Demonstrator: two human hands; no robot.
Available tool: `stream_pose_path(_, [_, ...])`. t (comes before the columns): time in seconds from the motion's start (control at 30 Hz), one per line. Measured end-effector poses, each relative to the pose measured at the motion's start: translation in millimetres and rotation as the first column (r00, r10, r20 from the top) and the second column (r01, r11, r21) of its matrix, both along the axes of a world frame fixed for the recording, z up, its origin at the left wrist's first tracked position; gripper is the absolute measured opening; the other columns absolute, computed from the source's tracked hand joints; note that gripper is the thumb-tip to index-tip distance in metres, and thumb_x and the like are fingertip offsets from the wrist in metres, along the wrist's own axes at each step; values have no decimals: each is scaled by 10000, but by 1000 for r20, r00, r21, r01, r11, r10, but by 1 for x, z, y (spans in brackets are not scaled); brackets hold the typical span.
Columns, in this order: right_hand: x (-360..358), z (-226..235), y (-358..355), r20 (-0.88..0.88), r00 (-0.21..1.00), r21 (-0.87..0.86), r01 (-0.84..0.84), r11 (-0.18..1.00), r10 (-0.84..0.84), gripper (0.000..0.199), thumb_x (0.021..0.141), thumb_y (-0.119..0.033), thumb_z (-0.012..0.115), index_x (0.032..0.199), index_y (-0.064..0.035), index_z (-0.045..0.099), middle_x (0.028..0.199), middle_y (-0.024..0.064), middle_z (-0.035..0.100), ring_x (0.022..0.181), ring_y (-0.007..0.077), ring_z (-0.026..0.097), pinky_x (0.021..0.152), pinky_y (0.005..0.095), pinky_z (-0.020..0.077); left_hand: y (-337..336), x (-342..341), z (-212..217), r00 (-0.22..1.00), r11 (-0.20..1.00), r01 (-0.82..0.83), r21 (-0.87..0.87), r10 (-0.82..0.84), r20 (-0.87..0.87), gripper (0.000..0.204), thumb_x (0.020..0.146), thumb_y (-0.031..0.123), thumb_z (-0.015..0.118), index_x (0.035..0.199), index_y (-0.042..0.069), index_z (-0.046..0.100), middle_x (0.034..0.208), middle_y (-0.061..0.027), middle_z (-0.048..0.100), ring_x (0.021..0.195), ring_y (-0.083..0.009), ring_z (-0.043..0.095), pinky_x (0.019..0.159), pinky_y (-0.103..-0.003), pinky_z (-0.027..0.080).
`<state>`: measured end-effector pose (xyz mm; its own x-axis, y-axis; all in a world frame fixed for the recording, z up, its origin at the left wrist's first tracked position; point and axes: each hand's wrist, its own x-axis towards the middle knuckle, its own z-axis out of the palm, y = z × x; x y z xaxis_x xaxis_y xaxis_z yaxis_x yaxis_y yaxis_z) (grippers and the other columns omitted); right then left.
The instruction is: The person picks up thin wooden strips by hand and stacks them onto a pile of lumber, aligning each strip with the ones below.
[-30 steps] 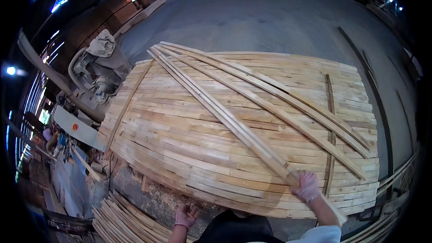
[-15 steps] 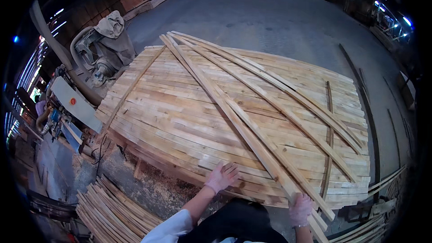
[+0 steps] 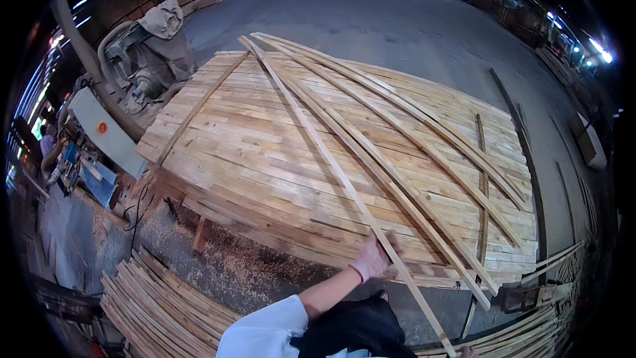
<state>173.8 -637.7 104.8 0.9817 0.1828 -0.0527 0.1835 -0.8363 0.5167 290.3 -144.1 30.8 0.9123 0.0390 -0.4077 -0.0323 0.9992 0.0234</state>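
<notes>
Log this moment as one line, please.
Left hand: at long wooden strip, grip unclear | Right hand: at strip's near end, mostly out of frame | Strip: slanting across slat stack

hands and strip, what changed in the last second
The strip swung left. The left hand moved right and took hold of it. The right hand, mostly cut off, moved down to its near end; its grip is unclear. The stack stayed put.
</notes>
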Motion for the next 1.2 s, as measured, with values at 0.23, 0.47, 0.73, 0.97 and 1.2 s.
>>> stream_pose_path(0.23, [78,16,-96,81,996,29,-30,999,27,438,809,-521,635,1027,-142,665,963,125,684,864,292,665,766,480,517,-92,-65,0,953,919,288,270,-248,-174,301,954,242,674,1185,60,609,1123,-88,695,1066,-261,677,921,-452,568])
stream_pose_path(0.47, [220,-21,-157,-153,986,29,-56,998,60,354,788,-457,679,882,-117,710,855,127,707,819,303,695,705,457,544,-145,-97,1,949,926,282,252,-231,-215,399,952,220,678,1294,41,579,1252,-114,663,1149,-270,648,986,-417,538])
stream_pose_path(0.73, [338,-57,-133,-299,852,176,-394,902,430,420,823,-505,650,973,-115,686,814,146,689,720,333,668,663,473,531,-163,-122,-31,949,953,81,293,16,-315,362,946,218,679,1255,45,602,1218,-110,674,1104,-295,664,940,-431,565])
stream_pose_path(0.97, [243,-5,90,-656,670,209,-280,937,347,558,740,-402,809,1165,-99,611,1001,126,692,932,318,678,816,447,525,-87,-181,-31,860,875,-378,304,453,-234,386,977,274,591,1272,25,596,1126,-151,705,989,-294,708,927,-433,581])
stream_pose_path(1.2, [160,67,188,-486,309,729,-372,574,818,671,824,-570,681,1288,-90,604,1042,195,696,947,353,672,795,444,542,-79,-208,-2,950,882,-51,468,187,-250,399,952,332,649,1261,80,625,1087,-93,719,918,-225,711,771,-340,580])
